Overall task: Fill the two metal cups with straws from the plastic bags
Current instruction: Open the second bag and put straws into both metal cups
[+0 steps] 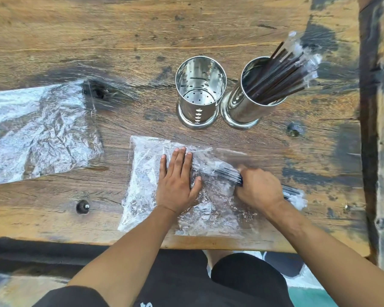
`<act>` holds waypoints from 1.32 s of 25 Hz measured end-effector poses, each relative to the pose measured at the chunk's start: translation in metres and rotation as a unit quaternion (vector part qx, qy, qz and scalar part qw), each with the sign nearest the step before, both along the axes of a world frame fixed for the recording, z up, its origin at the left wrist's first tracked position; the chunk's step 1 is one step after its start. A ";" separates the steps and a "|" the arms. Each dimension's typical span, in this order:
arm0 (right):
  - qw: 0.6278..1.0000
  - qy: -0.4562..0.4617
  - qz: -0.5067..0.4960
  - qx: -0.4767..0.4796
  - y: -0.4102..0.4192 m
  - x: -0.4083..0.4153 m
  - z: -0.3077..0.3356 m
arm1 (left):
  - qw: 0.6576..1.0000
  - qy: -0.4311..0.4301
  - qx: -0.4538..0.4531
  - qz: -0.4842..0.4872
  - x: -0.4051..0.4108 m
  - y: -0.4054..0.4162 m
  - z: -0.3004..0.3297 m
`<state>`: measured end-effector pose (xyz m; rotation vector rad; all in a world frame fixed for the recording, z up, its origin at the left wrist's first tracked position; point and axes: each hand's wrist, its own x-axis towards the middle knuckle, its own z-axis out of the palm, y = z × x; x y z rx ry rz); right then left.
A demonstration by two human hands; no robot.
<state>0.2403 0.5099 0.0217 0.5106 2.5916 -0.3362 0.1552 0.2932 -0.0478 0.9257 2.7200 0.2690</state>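
The wooden tabletop carries a flattened plastic bag far left of the empty metal cup. Nearer than that cup lies a second bag, pressed flat by the left hand with fingers spread. The right hand grips a bundle of dark straws at that bag's right side. Just right of the empty cup stands the straw-filled cup.

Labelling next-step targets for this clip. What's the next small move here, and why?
Probably: draw the bundle of straws clear of the bag toward the right. The right hand grips the bundle, partly out of the bag's mouth, while the left hand presses the bag flat. The left cup stands empty; the right cup already holds straws.
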 end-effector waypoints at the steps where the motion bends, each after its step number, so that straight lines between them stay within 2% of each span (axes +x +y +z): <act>1: 1.000 -0.007 -0.009 -0.003 0.007 0.003 0.008 | 1.000 -0.001 -0.006 0.000 0.001 0.000 0.001; 4: 0.999 -0.023 -0.024 -0.020 0.022 0.016 0.012 | 1.000 -0.017 -0.009 0.021 -0.001 0.001 0.007; 9: 0.996 -0.054 -0.049 -0.043 0.025 0.028 0.012 | 0.995 -0.091 0.008 0.047 -0.009 -0.014 0.025; 13: 0.993 -0.080 -0.081 -0.037 0.015 0.022 0.013 | 0.990 -0.130 -0.033 0.052 -0.018 -0.047 0.037; 16: 0.993 -0.093 -0.062 -0.031 0.008 0.015 0.017 | 0.986 -0.131 -0.084 0.064 -0.021 -0.060 0.046; 19: 0.994 -0.089 -0.051 -0.033 -0.002 0.009 0.027 | 0.976 -0.136 -0.124 0.120 -0.023 -0.069 0.055; 21: 0.991 -0.085 -0.071 -0.071 -0.003 0.004 0.036 | 0.965 -0.149 -0.134 0.172 -0.027 -0.075 0.059; 24: 0.980 -0.039 -0.103 -0.165 -0.007 -0.013 0.053 | 0.951 -0.162 -0.120 0.234 -0.031 -0.082 0.066; 26: 0.968 0.017 -0.119 -0.219 -0.014 -0.033 0.070 | 0.948 -0.171 -0.124 0.239 -0.033 -0.082 0.069; 31: 0.924 0.113 -0.193 -0.309 -0.032 -0.098 0.115 | 0.941 -0.195 -0.123 0.247 -0.038 -0.082 0.077; 33: 0.891 0.140 -0.226 -0.368 -0.034 -0.127 0.134 | 0.939 -0.204 -0.115 0.253 -0.046 -0.082 0.082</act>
